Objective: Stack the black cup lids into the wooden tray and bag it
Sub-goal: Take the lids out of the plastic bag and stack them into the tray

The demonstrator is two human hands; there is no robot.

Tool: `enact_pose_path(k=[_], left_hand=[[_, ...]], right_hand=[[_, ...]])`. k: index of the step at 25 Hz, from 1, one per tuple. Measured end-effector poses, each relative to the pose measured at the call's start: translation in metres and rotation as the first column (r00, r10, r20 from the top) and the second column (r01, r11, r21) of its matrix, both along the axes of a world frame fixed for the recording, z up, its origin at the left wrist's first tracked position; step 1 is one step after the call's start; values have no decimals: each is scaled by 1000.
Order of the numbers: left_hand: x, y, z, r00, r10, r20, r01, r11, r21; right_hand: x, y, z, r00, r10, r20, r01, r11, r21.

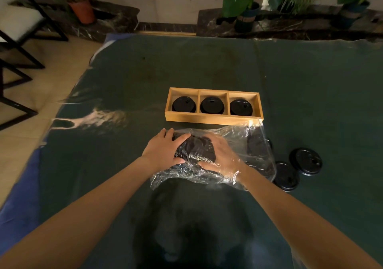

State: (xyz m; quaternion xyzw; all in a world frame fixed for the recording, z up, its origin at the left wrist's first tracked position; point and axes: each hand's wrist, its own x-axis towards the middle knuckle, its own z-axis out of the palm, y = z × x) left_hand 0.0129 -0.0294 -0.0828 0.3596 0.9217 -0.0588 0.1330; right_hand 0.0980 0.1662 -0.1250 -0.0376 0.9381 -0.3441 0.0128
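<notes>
Black cup lids (194, 150) are being gathered at frame centre: left hand (163, 150) and right hand (219, 157), inside the clear bag (244, 138), each grip the stack. Wooden tray (213, 119) above holds three. Next, probably lift the stack clear to a compartment.

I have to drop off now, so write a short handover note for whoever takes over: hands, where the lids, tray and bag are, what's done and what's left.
Left hand: outside the clear plastic bag, gripping a stack of lids through it.
Right hand: inside the bag, on the same stack.
Wooden tray: behind the bag, lids in all three compartments.
Two loose lids lie on the table, right of the bag; more are visible through the plastic.
Left: stack the remaining lids into the tray, then bag the tray.
</notes>
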Motion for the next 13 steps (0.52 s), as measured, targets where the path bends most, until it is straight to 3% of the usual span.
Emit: enact_pose_path(k=[5, 9, 13], left_hand=[[-1, 0, -2, 1000, -3, -8, 3, 1000, -5], [-1, 0, -2, 1000, 0, 2, 0, 1000, -12], [-1, -1, -2, 1000, 1, 6, -1, 1000, 1]], right_hand=[[4, 18, -2, 988, 9, 152, -9, 1000, 4], [0, 17, 4, 984, 156, 81, -164, 981, 104], [6, 24, 7, 984, 151, 90, -164, 973, 161]])
